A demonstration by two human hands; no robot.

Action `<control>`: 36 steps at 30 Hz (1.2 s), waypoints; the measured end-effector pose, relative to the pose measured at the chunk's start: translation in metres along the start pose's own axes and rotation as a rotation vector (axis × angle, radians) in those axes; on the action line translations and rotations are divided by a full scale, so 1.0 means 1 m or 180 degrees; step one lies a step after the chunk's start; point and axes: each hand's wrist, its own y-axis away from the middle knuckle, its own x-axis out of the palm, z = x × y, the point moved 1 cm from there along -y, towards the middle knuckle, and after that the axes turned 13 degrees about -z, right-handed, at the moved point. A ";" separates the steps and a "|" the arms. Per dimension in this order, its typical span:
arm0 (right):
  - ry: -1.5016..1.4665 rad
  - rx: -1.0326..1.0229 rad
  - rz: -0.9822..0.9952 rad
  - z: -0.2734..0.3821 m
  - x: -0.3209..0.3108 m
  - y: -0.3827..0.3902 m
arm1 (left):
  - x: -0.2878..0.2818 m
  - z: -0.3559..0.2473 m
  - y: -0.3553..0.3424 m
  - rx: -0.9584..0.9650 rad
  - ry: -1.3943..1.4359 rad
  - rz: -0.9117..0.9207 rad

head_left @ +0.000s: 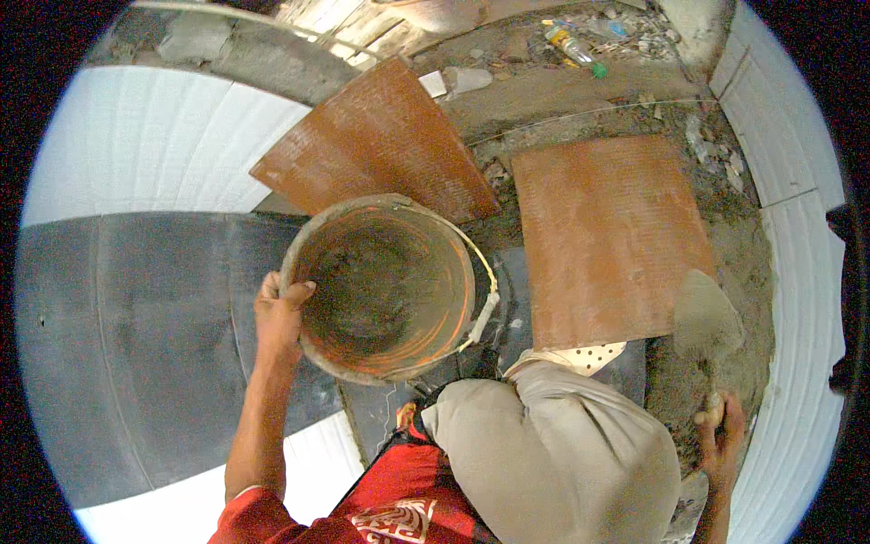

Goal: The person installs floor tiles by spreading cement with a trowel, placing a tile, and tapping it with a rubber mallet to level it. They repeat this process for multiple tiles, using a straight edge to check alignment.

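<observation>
Gripping a bucket (449,308) by its rim, left hand (279,313), grey-brown smears (372,281) inside, right hand (722,435) curled around a trowel (709,313)

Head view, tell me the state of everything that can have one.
Bucket, uncovered, inside coated grey.
Left hand, closed on the bucket's rim.
Bucket handle, at the bucket's right side, not held.
Trowel, held in the right hand.
Left brown tile, partly behind the bucket.
Right brown tile, no break visible.
Bottle, lying down, green cap on.
</observation>
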 end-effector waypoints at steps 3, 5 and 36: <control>0.0210 -0.0527 0.0225 0.060 0.013 -0.021 | 0.011 -0.056 0.010 0.0520 -0.0141 0.0176; 0.0124 -0.1060 0.0373 0.100 0.028 -0.047 | 0.023 -0.080 0.022 0.0828 -0.0086 0.0257; 0.2248 -0.1065 0.0016 0.214 0.008 -0.061 | 0.192 -0.173 0.151 0.1831 0.1167 0.2641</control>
